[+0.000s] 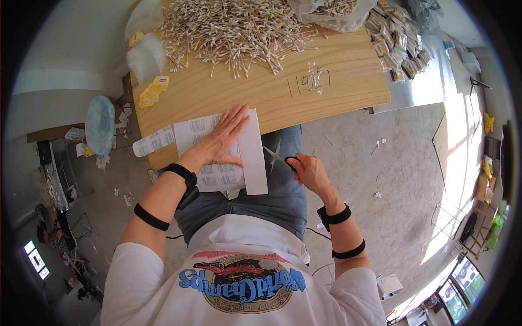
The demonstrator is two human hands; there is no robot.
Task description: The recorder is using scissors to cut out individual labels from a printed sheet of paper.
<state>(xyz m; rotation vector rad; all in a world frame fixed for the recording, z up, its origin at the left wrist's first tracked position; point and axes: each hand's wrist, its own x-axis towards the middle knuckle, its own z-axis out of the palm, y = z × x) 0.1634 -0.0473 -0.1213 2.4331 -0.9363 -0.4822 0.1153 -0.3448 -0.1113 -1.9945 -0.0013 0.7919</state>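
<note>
My left hand lies flat with its fingers stretched out over a printed paper sheet. That sheet rests partly on the wooden table and overhangs its near edge above my lap. Along its right side runs a blank white paper strip; whether it is still joined to the sheet I cannot tell. My right hand is closed round the black handles of a pair of scissors. The scissor blades are spread and stand just right of the white strip, above my thigh. A narrow printed paper strip lies left of the sheet.
A large pile of cotton swabs covers the far part of the wooden table. Small yellow packets lie at its left edge. A plastic bag of swabs stands at the back, and many small packs are heaped at right.
</note>
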